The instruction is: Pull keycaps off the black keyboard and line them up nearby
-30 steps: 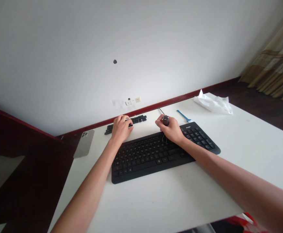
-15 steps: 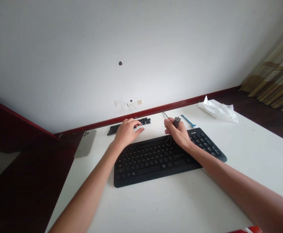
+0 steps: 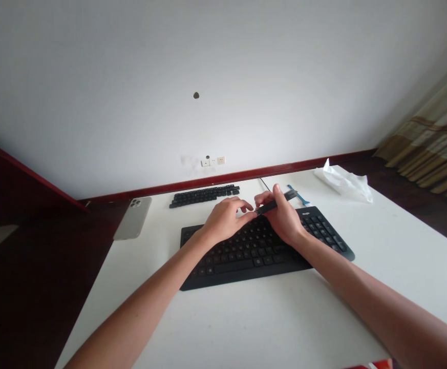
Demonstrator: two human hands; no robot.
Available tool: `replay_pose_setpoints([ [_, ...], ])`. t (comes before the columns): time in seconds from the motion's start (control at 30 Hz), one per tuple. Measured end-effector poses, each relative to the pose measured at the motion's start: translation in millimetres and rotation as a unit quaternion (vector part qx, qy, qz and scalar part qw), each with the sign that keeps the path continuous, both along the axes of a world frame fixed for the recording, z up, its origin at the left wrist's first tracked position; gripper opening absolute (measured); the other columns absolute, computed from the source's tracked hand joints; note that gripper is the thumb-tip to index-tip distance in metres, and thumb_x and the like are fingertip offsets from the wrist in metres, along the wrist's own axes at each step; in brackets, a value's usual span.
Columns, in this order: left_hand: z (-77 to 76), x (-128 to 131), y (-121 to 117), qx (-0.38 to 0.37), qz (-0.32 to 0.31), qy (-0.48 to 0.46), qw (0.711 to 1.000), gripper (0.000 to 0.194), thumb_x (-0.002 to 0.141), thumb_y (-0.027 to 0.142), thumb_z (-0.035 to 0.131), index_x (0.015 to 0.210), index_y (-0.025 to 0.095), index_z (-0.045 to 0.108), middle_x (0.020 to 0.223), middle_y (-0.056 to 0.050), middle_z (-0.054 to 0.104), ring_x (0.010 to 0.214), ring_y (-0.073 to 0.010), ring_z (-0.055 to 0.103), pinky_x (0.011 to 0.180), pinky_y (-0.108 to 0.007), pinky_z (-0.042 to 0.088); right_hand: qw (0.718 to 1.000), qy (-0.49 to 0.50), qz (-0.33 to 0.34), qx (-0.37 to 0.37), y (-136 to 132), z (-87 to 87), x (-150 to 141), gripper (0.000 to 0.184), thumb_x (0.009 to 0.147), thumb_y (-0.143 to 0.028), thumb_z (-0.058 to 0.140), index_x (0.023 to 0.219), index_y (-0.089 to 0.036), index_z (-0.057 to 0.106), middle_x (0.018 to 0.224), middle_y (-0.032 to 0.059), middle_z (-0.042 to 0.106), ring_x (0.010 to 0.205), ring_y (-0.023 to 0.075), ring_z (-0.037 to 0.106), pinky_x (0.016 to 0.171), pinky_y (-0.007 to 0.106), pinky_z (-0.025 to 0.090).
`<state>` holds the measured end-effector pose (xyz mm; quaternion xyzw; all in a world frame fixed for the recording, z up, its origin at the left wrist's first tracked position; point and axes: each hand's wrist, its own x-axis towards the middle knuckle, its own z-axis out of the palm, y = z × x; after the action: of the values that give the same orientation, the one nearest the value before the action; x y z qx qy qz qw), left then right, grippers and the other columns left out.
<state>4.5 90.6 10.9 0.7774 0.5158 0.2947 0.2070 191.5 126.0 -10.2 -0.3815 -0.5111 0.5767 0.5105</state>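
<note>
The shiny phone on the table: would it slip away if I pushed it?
Probably: the silver smartphone looks smooth and the white table glossy, so it may slide easily. Being flat, it likely won't roll. It lies by the table's edge, so a hard push could send it off.

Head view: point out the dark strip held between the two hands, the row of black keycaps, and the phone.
Dark strip (image 3: pixel 267 207): head view, on its visible stretch.
Row of black keycaps (image 3: pixel 204 197): head view, on the row's middle.
Phone (image 3: pixel 133 221): head view, on its pale back.
</note>
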Motion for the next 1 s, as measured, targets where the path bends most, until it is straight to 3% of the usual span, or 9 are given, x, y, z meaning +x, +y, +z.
replay_pose_setpoints([
  [0.17,-4.4,-7.9,7.1,0.005,-0.016,-0.01,1.0,0.015,0.096,0.039,0.071,0.096,0.025,0.079,0.098,-0.003,0.077,0.092,-0.0219,0.069,0.085,-0.035,0.052,0.992,-0.112,-0.022,0.044,0.5,-6.0,3.7,0.073,0.089,-0.089,0.039,0.074,-0.023,0.067,0.065,0.0025,0.059,0.062,0.0183,0.055,0.061,0.032,0.045],
  [0.3,-4.5,-10.2,9.1,-0.003,-0.028,-0.033,0.999,0.019,0.097,0.038,0.069,0.088,0.024,0.079,0.095,-0.003,0.078,0.089,-0.0203,0.07,0.081,-0.032,0.052,0.996,-0.086,-0.003,0.007,3.5,-6.3,2.9,0.081,0.084,-0.095,0.034,0.072,-0.022,0.067,0.054,0.0018,0.053,0.05,0.0169,0.049,0.052,0.032,0.039],
  [0.43,-3.6,-10.4,8.8,-0.006,-0.033,-0.056,0.998,0.02,0.098,0.037,0.068,0.087,0.024,0.078,0.096,-0.002,0.079,0.087,-0.0188,0.07,0.081,-0.031,0.051,0.999,-0.023,0.002,-0.041,3.9,-3.2,0.5,0.078,0.085,-0.092,0.04,0.068,-0.021,0.067,0.053,0.0026,0.054,0.049,0.0159,0.049,0.049,0.031,0.037],
  [0.63,-3.6,-11.2,9.0,-0.011,-0.046,-0.057,0.997,0.022,0.099,0.038,0.067,0.087,0.024,0.078,0.094,-0.001,0.079,0.087,-0.0188,0.071,0.083,-0.032,0.052,0.999,0.0,0.004,-0.05,-0.3,2.9,-1.0,0.071,0.088,-0.085,0.048,0.068,-0.02,0.068,0.057,0.0026,0.054,0.051,0.0151,0.05,0.051,0.031,0.039],
  [0.73,-7.4,-10.3,8.9,0.007,-0.012,-0.037,0.999,0.018,0.1,0.038,0.065,0.101,0.025,0.077,0.099,-0.002,0.078,0.089,-0.02,0.071,0.083,-0.033,0.053,1.0,-0.002,-0.002,-0.029,-0.2,5.1,-1.0,0.058,0.085,-0.077,0.063,0.073,-0.021,0.069,0.07,0.0033,0.062,0.059,0.0151,0.053,0.057,0.031,0.045],
  [0.87,-9.7,-2.5,2.8,0.044,0.042,0.004,0.998,0.046,0.097,0.04,0.069,0.139,0.022,0.061,0.121,-0.009,0.074,0.111,-0.0266,0.068,0.098,-0.041,0.053,0.999,-0.016,-0.048,0.01,8.5,3.9,3.5,0.036,0.078,-0.054,0.081,0.075,-0.022,0.064,0.079,0.0015,0.062,0.068,0.0149,0.054,0.065,0.03,0.049],
  [1.0,-5.6,12.7,-14.1,0.03,-0.027,0.088,0.995,0.086,0.09,0.069,0.066,0.156,0.02,0.043,0.154,-0.017,0.054,0.141,-0.0386,0.05,0.119,-0.055,0.039,0.99,0.018,-0.138,-0.008,26.1,-2.8,12.7,0.032,0.073,-0.045,0.084,0.076,-0.022,0.063,0.075,-0.001,0.058,0.066,0.0128,0.052,0.063,0.027,0.049],
])
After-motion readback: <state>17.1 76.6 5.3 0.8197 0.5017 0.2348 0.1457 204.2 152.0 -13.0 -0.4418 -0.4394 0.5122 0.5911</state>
